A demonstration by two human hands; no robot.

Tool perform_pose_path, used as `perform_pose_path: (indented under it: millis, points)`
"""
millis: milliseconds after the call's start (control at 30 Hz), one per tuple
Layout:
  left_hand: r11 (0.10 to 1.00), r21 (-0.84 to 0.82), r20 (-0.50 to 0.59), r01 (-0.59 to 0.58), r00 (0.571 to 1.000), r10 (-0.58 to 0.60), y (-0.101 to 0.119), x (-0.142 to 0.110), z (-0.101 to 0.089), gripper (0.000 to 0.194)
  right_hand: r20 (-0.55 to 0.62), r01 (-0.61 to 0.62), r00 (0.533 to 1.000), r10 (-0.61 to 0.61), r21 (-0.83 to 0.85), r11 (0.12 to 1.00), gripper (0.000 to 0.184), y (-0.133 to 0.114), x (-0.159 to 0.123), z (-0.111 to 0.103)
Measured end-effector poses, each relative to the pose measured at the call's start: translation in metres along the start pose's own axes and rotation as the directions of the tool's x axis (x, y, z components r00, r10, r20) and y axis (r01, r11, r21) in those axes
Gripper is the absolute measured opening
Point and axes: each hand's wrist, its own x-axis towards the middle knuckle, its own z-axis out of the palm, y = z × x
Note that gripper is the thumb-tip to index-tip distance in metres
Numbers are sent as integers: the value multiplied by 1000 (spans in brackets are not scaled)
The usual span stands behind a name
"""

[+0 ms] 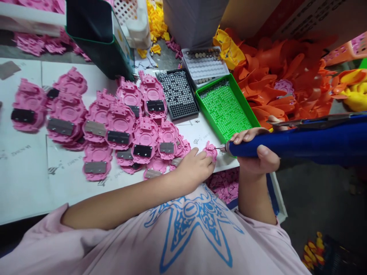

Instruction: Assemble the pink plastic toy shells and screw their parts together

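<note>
At the edge of the white table (23,183), the person's right hand (259,163) is wrapped around a blue electric screwdriver (304,141), its tip at a small pink part (211,151); the left hand (197,164) steadies that part, though whether it pinches or merely presses cannot be told; the step looks like driving a screw, calling next for straight, steady pressure; pink cases (120,122) crowd the tabletop; beyond lie a green tray (246,102) and heaped orange pieces (263,82).

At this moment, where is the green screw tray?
In the head view, the green screw tray lies right of centre, between the black screw tray and the orange plastic parts.
</note>
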Motion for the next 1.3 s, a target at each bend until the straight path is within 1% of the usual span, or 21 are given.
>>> perform_pose_path:
  millis: [100, 167, 300, 367, 467, 633, 800, 867, 933, 1000, 1033, 1067, 1100, 1133, 1167, 1200, 1233, 1267, 1300]
  points:
    - [1000, 2, -4, -4, 1000, 4, 0, 0, 1, 21, 2, -34, 999, 34, -30, 999, 21, 3, -1, 0]
    - [1000, 3, -2, -6, 1000, 6, 0, -1, 1, 21, 17, -32, 999, 32, -38, 999, 23, 5, -3, 0]
    - [1000, 5, -7, 1, 1000, -1, 1, 0, 0, 21, 105, 40, 994, -31, -83, 996, 26, 9, -5, 3]
    - [1000, 5, -14, 7, 1000, -7, 2, 0, 0, 20, 172, 76, 984, -55, -118, 990, 25, 12, -5, 5]
    - [1000, 3, -26, 16, 1000, -16, 3, 1, 1, 21, 240, 101, 968, -66, -134, 986, 21, 14, -6, 4]
    - [1000, 14, -34, 22, 999, -22, 5, 2, 5, 19, 268, 119, 960, -87, -106, 987, 19, 17, -7, 0]
    - [999, 35, -50, -2, 999, 4, 3, 0, 9, 20, 214, 49, 977, -9, -183, 982, 24, 16, -13, -1]
    - [998, 59, -55, -2, 998, 5, 4, -2, 9, 22, 173, 21, 985, 4, -144, 989, 24, 12, -15, 1]
    - [996, 87, -63, 10, 998, -4, 6, -4, 10, 25, 98, 7, 995, 0, -72, 997, 23, 4, -17, 1]
    - [995, 95, -70, -4, 998, 11, 10, -5, 11, 26, 20, 26, 999, -26, -8, 1000, 21, -9, -19, -1]
    - [996, 78, -65, -53, 996, 58, 12, -6, 12, 27, -6, 52, 999, -52, 11, 999, 20, -16, -19, -2]
    - [990, 48, -57, -135, 989, 138, 14, -6, 12, 28, -21, 84, 996, -84, 18, 996, 19, -24, -20, -5]
    - [971, 11, -53, -239, 969, 240, 17, -6, 12, 31, -31, 114, 993, -114, 14, 993, 19, -32, -20, -8]
    - [941, -22, -53, -339, 940, 338, 19, -7, 11, 34, -46, 149, 988, -149, 1, 989, 18, -39, -20, -11]
    - [913, -43, -60, -406, 913, 403, 20, -8, 9, 36, -66, 190, 979, -191, -24, 982, 18, -45, -20, -14]
    - [905, -45, -75, -424, 904, 420, 21, -10, 4, 36, -89, 229, 968, -234, -62, 971, 16, -50, -19, -17]
    - [921, -28, -95, -389, 918, 385, 21, -14, -2, 36, -118, 266, 953, -278, -108, 958, 15, -53, -17, -20]
    - [952, -1, -122, -306, 945, 303, 20, -19, -10, 34, -153, 293, 936, -316, -155, 943, 14, -54, -14, -24]
    - [982, 32, -153, -189, 969, 191, 17, -26, -19, 32, -194, 306, 919, -344, -199, 931, 13, -53, -11, -27]
